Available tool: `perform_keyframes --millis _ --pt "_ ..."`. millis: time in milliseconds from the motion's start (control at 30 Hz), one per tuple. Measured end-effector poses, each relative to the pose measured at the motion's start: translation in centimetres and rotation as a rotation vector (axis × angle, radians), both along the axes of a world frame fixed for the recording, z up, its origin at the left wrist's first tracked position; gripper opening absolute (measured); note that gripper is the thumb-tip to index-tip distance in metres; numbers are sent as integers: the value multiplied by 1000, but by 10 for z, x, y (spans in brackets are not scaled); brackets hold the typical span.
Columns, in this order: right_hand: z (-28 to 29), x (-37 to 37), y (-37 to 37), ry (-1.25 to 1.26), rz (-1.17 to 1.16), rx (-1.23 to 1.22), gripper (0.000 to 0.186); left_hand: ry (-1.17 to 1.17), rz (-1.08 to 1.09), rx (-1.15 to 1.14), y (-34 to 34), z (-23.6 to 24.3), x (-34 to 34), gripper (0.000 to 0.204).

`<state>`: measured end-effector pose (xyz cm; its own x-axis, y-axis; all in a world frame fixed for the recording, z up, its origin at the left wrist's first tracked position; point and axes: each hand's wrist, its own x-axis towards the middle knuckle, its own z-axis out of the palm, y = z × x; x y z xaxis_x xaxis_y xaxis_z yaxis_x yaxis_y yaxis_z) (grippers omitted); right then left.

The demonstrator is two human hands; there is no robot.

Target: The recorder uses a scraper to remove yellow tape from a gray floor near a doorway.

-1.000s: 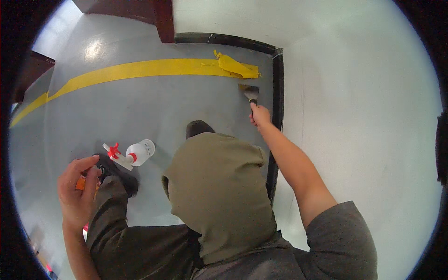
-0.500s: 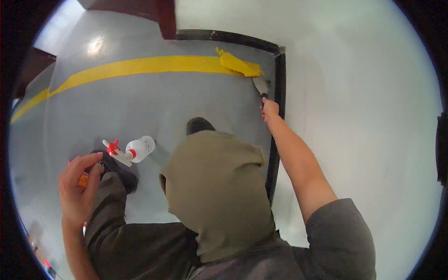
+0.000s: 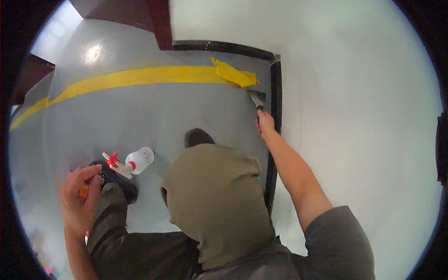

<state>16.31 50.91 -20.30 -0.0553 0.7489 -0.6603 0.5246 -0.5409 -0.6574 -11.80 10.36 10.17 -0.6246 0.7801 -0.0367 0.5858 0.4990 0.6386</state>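
Note:
My right hand (image 3: 265,124) is wrapped round the dark handle of a scraper (image 3: 257,97) with a wide metal blade. The blade sits over the grey floor, just on the near side of a crumpled, folded end of yellow tape (image 3: 234,75). That end lies on a long yellow tape strip (image 3: 149,77) stuck along the floor. At lower left, my left hand (image 3: 78,196) is raised with bent fingers, a gap between thumb and forefinger. An orange thing (image 3: 84,190) shows through this gap; I cannot make out what it is.
A white spray bottle (image 3: 141,160) with a red-and-white trigger lies beside my dark shoe (image 3: 125,186). My bent, olive-clothed leg (image 3: 214,186) fills the middle. Black skirting (image 3: 276,93) edges the pale wall (image 3: 354,121) at right. A dark red upright (image 3: 160,23) stands beyond the tape.
The scraper blade has drawn back slightly from the tape's folded end, toward me. Most of the scene sits lower in the picture. My left hand keeps much the same pose.

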Motion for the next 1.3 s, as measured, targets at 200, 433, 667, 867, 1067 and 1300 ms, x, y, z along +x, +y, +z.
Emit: perform_keyframes --millis 200,433,667,867,1067,1300 --pt "18 41 -45 121 2 81 30 -49 67 -23 -5 1 4 15" --pt "2 58 -29 763 -456 -475 26 -98 34 -94 4 -8 1 16" --pt "-10 53 -38 449 -301 -292 24 -134 80 -105 10 -18 -5 16" --pt "-21 6 3 350 -385 -250 20 -70 21 -138 17 -23 -7 16" --pt "-24 21 6 348 -382 -210 20 -71 -12 -216 25 -20 -7 15" --pt "-22 10 46 83 -449 -219 25 -132 50 -103 29 -24 -7 15"
